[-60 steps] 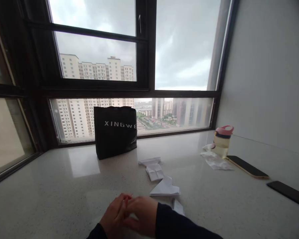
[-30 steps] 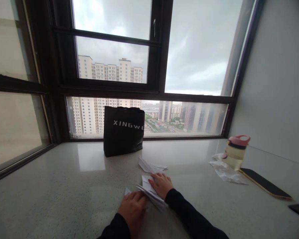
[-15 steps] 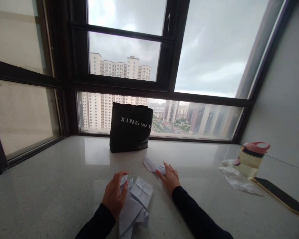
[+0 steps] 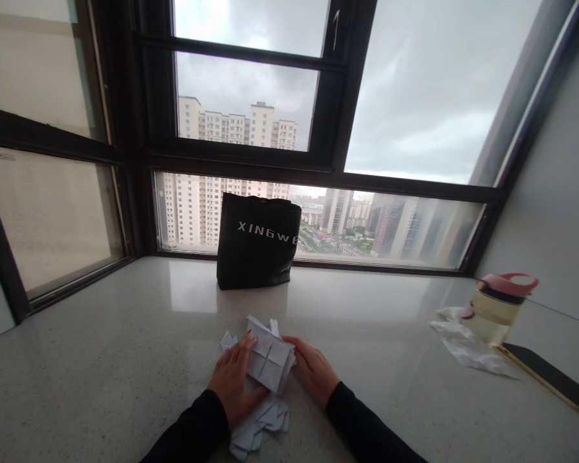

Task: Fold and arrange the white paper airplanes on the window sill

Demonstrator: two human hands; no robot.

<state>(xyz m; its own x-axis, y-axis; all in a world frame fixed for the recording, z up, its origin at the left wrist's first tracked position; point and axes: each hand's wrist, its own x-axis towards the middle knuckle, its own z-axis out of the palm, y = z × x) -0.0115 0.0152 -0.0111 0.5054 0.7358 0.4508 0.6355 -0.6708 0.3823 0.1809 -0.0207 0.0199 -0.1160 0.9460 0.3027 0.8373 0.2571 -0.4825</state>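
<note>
Creased white folded paper (image 4: 271, 361) is held up at a tilt between my two hands, low in the middle of the view. My left hand (image 4: 235, 381) grips it from the left, fingers along its upper left edge and thumb near the bottom. From the right, my right hand (image 4: 317, 370) closes on its far edge; some of its fingertips are hidden behind the sheets. Under them lies a loose heap of more folded white paper (image 4: 263, 421). A small folded piece (image 4: 228, 341) shows just beyond my left fingers.
A black bag with white lettering (image 4: 258, 243) stands by the window. On the right, a bottle with a pink lid (image 4: 499, 308) stands next to crumpled, whitish plastic or tissue (image 4: 468, 347) and a dark phone (image 4: 552, 379). All rest on a pale speckled ledge (image 4: 101, 360).
My right hand has come in leftward and nearer, and the folded paper it touched farther off no longer lies there. My left hand has taken hold of the creased paper and lifted it from the heap.
</note>
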